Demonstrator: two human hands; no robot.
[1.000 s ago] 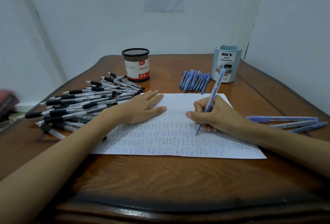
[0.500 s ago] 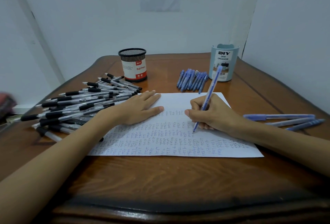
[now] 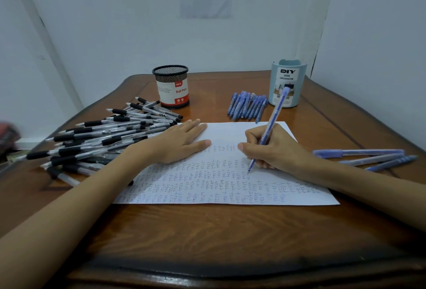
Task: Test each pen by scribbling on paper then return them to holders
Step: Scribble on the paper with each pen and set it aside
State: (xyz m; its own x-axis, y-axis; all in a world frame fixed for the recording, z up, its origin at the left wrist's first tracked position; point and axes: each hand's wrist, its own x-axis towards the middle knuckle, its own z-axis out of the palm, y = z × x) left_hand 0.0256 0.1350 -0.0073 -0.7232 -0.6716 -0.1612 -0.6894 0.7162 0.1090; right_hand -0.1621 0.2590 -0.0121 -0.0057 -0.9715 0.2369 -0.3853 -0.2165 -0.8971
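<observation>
My right hand (image 3: 274,150) grips a blue pen (image 3: 272,122) with its tip down on the white paper (image 3: 221,182), which carries rows of small blue scribbles. My left hand (image 3: 177,141) lies flat on the paper's left part, fingers straight. A big pile of black-grip pens (image 3: 103,136) lies left of the paper. A row of blue pens (image 3: 247,105) lies behind the paper. Three blue pens (image 3: 368,157) lie to the right of my right wrist. A black mesh holder (image 3: 171,87) and a pale blue desk organizer (image 3: 288,83) stand at the back.
Everything sits on a brown wooden table (image 3: 207,238) with a dark raised front edge. White walls close in behind and to the right. A blurred red object (image 3: 8,134) shows at the far left edge.
The pen's tip has shifted slightly along the paper between frames. My left hand stays pressed on the sheet. The view has tilted a little.
</observation>
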